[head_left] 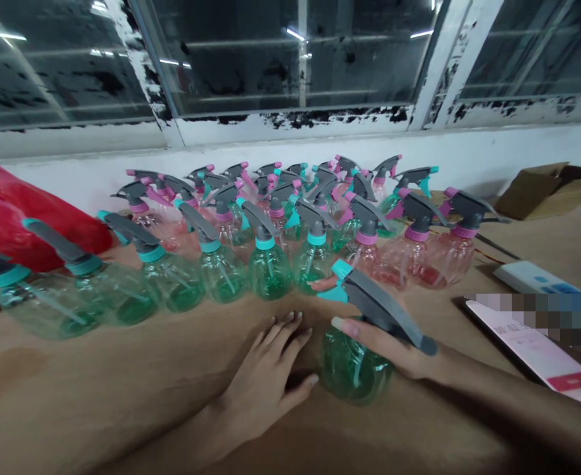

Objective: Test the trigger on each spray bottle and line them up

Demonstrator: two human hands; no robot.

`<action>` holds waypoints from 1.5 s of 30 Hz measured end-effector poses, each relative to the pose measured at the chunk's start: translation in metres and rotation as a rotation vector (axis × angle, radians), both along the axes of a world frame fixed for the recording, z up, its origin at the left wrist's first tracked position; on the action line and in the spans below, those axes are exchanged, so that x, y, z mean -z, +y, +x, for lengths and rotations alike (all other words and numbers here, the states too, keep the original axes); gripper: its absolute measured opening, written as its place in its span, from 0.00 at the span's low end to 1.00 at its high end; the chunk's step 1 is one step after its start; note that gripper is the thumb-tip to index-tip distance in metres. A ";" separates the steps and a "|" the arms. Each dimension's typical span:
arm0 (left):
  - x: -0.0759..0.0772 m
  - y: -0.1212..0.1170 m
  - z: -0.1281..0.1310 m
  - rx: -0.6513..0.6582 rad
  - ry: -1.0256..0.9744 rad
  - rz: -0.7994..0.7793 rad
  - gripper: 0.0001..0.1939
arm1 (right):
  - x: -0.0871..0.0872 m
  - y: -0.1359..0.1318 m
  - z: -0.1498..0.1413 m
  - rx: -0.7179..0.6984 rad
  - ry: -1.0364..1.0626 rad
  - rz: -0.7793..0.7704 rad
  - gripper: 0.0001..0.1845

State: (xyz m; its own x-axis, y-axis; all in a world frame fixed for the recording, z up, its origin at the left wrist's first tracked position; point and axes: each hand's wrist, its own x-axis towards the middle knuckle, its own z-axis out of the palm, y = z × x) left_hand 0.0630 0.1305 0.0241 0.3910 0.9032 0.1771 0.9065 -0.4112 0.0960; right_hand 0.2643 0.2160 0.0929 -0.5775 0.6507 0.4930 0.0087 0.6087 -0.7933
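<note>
My right hand (394, 346) is wrapped round the neck of a green spray bottle (354, 373) with a grey and turquoise trigger head. The bottle is nearly upright over the brown tabletop (171, 382), its nozzle pointing left; whether its base touches the surface I cannot tell. To its left, my left hand (265, 376) rests palm down with the fingers stretched out, holding nothing. Just beyond both hands runs a row of spray bottles, among them a green one (269, 267) with a turquoise collar and a pink one (446, 257) with a pink collar.
Several more spray bottles (226, 211) crowd behind the front row, near the white wall (518, 145). A red plastic bag (33, 218) lies at the left. On the right are a cardboard box (543, 188), a white power strip (535, 277) and a phone (533, 336) with a lit screen.
</note>
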 end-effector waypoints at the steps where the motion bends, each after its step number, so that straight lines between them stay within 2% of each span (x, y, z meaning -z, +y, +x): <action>1: 0.000 0.000 0.000 0.002 0.003 0.003 0.28 | 0.000 0.000 0.000 0.003 -0.003 0.009 0.17; 9: 0.002 0.001 -0.001 0.008 0.002 0.026 0.28 | -0.001 0.001 -0.001 -0.005 -0.009 0.060 0.18; 27: -0.003 0.002 0.001 -0.001 0.017 -0.005 0.27 | -0.004 -0.002 -0.001 0.017 -0.024 0.019 0.14; 32: 0.000 0.002 -0.001 0.002 0.012 0.006 0.27 | -0.008 -0.001 -0.002 0.025 -0.031 0.102 0.06; 39: 0.002 0.002 -0.002 0.005 -0.009 0.042 0.27 | -0.008 0.002 -0.002 0.014 -0.069 0.123 0.04; 43: 0.002 0.001 -0.002 0.000 -0.017 0.043 0.27 | -0.003 0.001 -0.003 0.047 -0.038 0.088 0.14; 45: 0.002 0.001 -0.002 0.007 -0.022 0.040 0.27 | -0.002 0.000 -0.003 0.049 -0.046 0.056 0.15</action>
